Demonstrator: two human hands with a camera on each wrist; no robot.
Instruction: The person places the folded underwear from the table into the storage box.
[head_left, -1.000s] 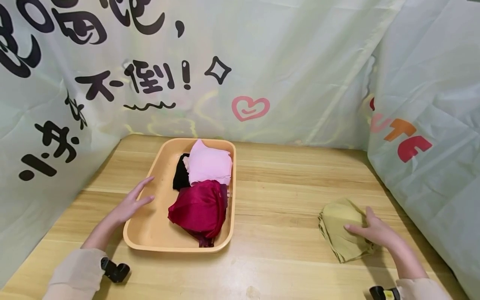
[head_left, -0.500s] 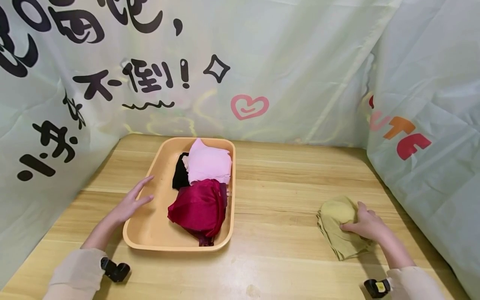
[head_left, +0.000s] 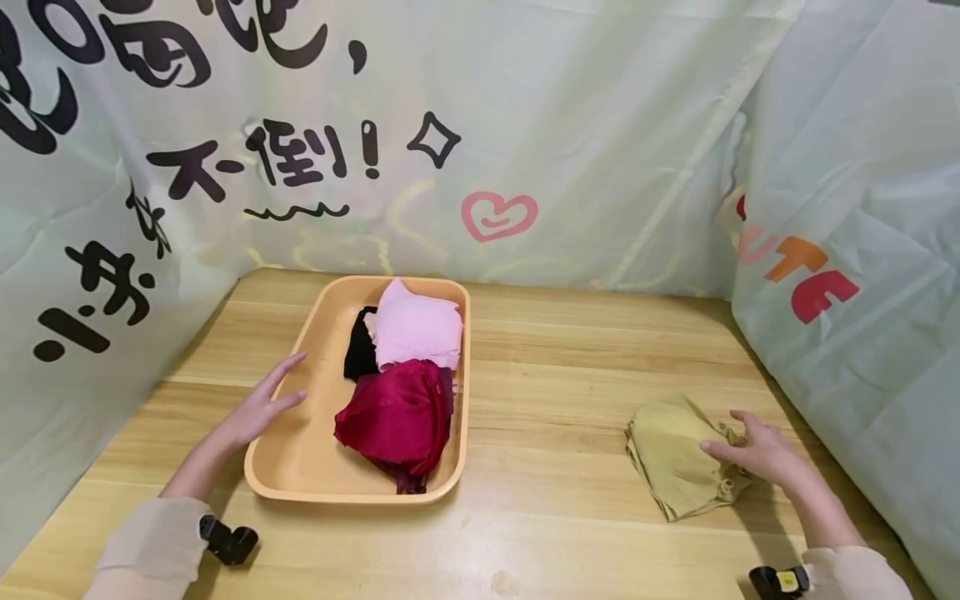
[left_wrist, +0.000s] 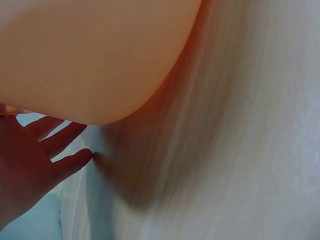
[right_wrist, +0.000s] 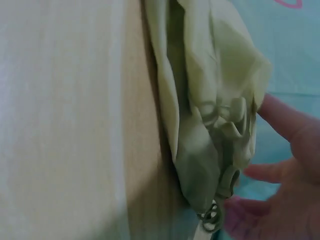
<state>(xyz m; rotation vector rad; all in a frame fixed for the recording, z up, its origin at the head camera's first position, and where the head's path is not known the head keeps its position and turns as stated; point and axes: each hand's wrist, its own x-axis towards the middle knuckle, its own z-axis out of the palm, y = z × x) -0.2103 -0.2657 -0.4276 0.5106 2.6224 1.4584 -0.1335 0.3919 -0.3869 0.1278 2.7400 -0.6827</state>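
On the right of the table lies a folded olive-yellow bra (head_left: 675,457), its thin straps bunched along the right side. My right hand (head_left: 761,450) is right beside those straps, fingers spread and loosely bent, thumb tip at the fabric. Close up in the right wrist view, the bra (right_wrist: 200,100) shows curled straps and small rings facing the fingers. My left hand (head_left: 258,410) is at the left rim of the orange tray (head_left: 303,487), thumb and fingers apart. In the left wrist view its fingers partly disappear behind the tray wall (left_wrist: 100,60).
Inside the tray, a folded dark red satin bra (head_left: 397,417) sits in front of a pink folded garment (head_left: 420,325), with a black cloth piece (head_left: 362,346) beside it. Printed fabric (head_left: 600,150) hangs around the wooden table (head_left: 540,400) at the back and sides.
The right hand grasped the olive-yellow bra's right side half a second ago and has since let go and drawn back right. The bra lies slightly further left, straps showing. The left hand stays put.
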